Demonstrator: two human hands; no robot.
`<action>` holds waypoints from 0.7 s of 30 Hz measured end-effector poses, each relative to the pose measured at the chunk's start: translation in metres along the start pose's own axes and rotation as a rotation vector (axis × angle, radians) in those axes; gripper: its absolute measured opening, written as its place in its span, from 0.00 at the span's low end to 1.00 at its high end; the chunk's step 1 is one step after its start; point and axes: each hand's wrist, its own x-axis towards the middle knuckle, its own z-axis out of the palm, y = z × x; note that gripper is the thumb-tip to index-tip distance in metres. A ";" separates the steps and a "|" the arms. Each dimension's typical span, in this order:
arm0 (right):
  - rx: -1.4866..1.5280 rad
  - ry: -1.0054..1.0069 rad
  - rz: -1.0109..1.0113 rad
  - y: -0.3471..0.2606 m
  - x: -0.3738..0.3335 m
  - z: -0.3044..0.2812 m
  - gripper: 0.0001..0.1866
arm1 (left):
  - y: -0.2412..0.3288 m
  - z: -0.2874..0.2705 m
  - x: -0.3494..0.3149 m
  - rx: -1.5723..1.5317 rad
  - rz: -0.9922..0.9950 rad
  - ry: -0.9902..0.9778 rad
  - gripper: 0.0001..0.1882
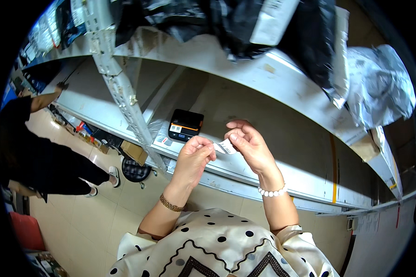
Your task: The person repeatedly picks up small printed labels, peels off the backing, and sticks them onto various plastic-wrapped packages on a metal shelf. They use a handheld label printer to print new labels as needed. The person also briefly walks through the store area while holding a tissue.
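A small white printed label (227, 147) is stretched between my two hands, above the front edge of a grey shelf. My left hand (194, 159) pinches one end between thumb and fingertips. The other end is pinched by my right hand (252, 145), whose remaining fingers curl loosely above. Just beyond my left hand stands a black label printer (186, 123) with an orange stripe, apart from both hands. Print on the label is too small to make out.
Black plastic parcels (226, 27) and a silvery wrapped bag (379, 85) overhang the upper shelf. A perforated metal post (120, 87) rises left of the printer. A person in black (41, 152) stands at the left, near a round black stool (135, 170).
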 end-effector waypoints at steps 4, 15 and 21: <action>0.079 0.002 -0.085 0.009 -0.025 -0.020 0.11 | -0.008 0.018 -0.010 -0.045 -0.065 -0.045 0.03; 0.107 0.069 -0.190 0.004 -0.079 -0.033 0.12 | -0.028 0.054 -0.031 -0.010 -0.192 -0.091 0.07; -0.374 0.302 -0.377 -0.003 -0.097 -0.041 0.12 | -0.031 0.078 -0.038 0.102 -0.231 -0.198 0.08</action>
